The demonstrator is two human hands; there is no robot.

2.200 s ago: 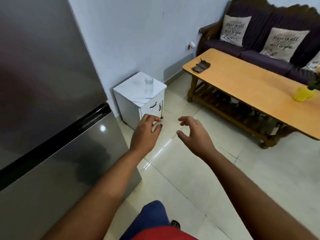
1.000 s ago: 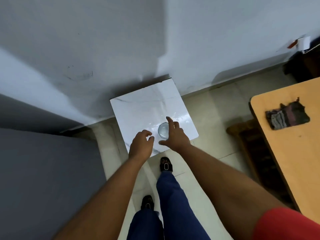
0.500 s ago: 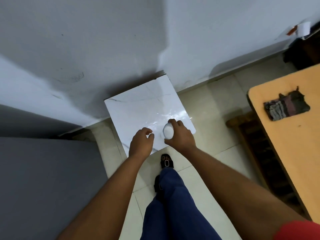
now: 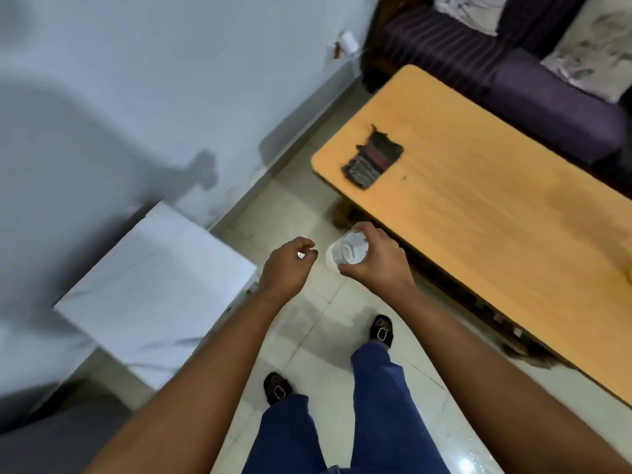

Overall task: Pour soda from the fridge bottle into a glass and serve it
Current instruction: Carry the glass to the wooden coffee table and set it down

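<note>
A clear empty glass [image 4: 349, 252] is in the air over the tiled floor, gripped from the side by my right hand [image 4: 379, 265]. It hangs between the small white cabinet [image 4: 154, 289] on the left and the wooden coffee table [image 4: 496, 213] on the right. My left hand [image 4: 289, 266] hovers just left of the glass with loosely curled fingers and nothing in it. No soda bottle is in view. The grey fridge [image 4: 51, 439] shows only as a dark corner at the bottom left.
A dark folded cloth [image 4: 372, 159] lies near the coffee table's left end. A purple sofa [image 4: 513, 70] with cushions stands behind the table. The pale wall runs behind the cabinet. My legs and black sandals are on the floor below the hands.
My right hand closed on the glass and lifted it off the white cabinet. The view has swung right toward the coffee table, and both hands moved with it.
</note>
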